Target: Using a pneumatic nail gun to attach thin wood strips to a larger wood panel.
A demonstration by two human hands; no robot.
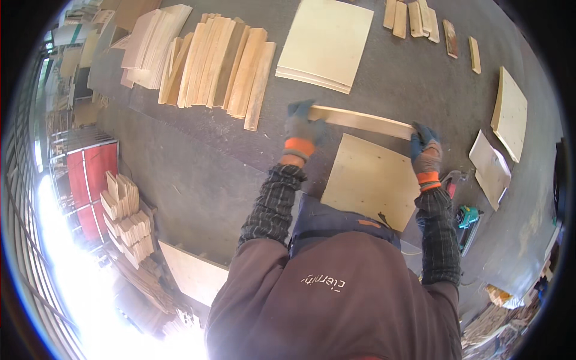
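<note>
A narrow wooden slat (363, 120) stretches between my two gloved hands, just past the far edge of a square plywood panel (371, 177). My left hand (304, 123), in a grey-blue glove with an orange cuff, is closed round the slat's left end. Round its right end my right hand (426, 147) is closed in a matching glove. The panel lies flat on the dark table in front of my body, and a small dark object (382, 216) sits near its close edge. Whether the slat touches the table, I cannot tell.
Wooden slats (216, 63) lie in a row at the far left, beside thin boards (157, 45). Plywood sheets (327, 45) are stacked ahead. Short wood blocks (414, 18) lie far right. A teal nail gun (467, 219) and plywood pieces (510, 114) are at the right.
</note>
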